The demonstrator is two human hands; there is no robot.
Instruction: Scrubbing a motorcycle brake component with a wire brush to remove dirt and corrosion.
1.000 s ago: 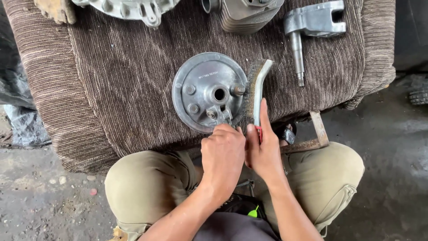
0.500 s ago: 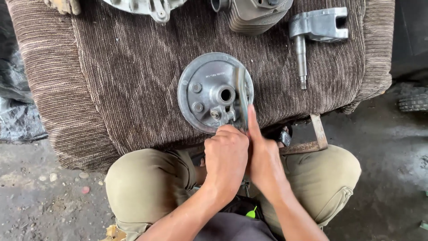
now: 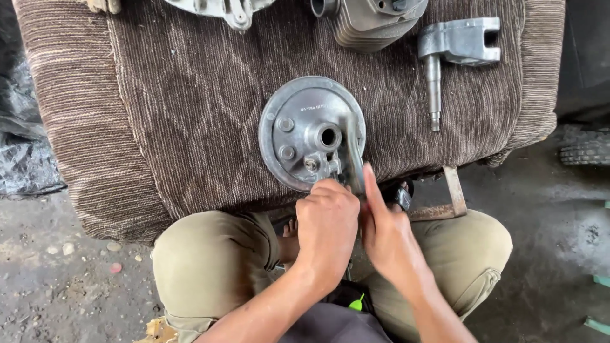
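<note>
Grey round metal hub plate (image 3: 305, 136) just ahead of both grips, left hand (image 3: 327, 228) closed at its edge, right hand (image 3: 387, 238) holding curved metal brush (image 3: 351, 149) across it, brown ribbed cushion (image 3: 190, 114) beneath.

round grey metal disc (image 3: 298, 130) | flat on brown ribbed cloth | curved metal brush (image 3: 351, 152) lies across its right side

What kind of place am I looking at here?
Probably an informal repair workshop, worked at ground level: loose metal engine parts such as a round metal hub and a finned cylinder lie on a brown ribbed cushion over a stained concrete floor.
</note>
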